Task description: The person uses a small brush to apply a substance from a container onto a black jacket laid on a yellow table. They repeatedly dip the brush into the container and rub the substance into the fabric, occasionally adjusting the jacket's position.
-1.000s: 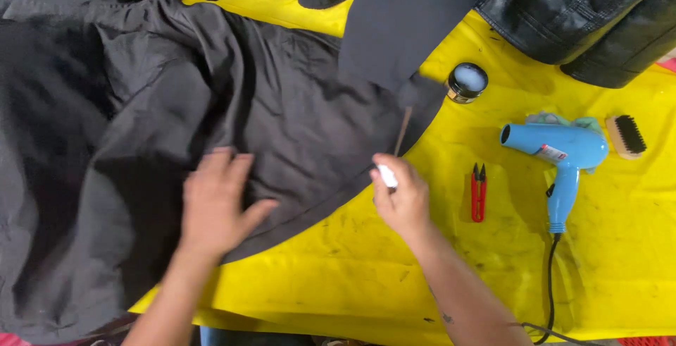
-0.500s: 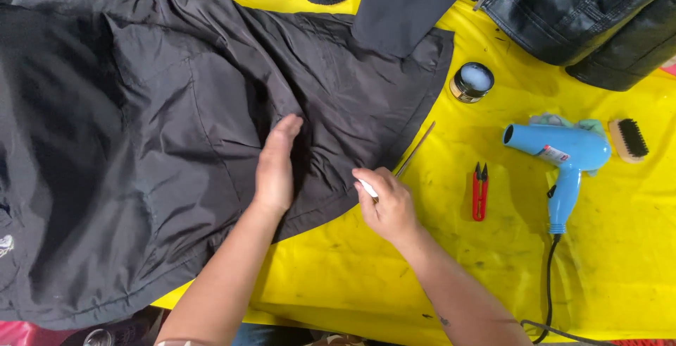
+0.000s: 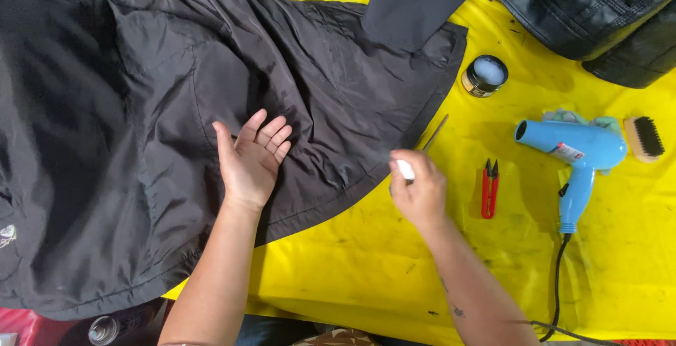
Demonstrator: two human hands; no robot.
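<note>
A large black nylon jacket lies spread over a yellow table cover. My left hand rests on the jacket near its lower edge, palm turned up, fingers apart and empty. My right hand hovers just right of the jacket's hem. It is closed on a thin stick-like tool with a white grip, and the slim shaft points up and right toward the jacket's corner.
Red thread snips lie right of my right hand. A blue hair dryer with its cord, a small brush and a round open tin sit further right. A black leather jacket lies at the top right.
My left hand has turned from palm down to palm up on the jacket. The right hand with the tool has shifted slightly right and up, off the hem.
</note>
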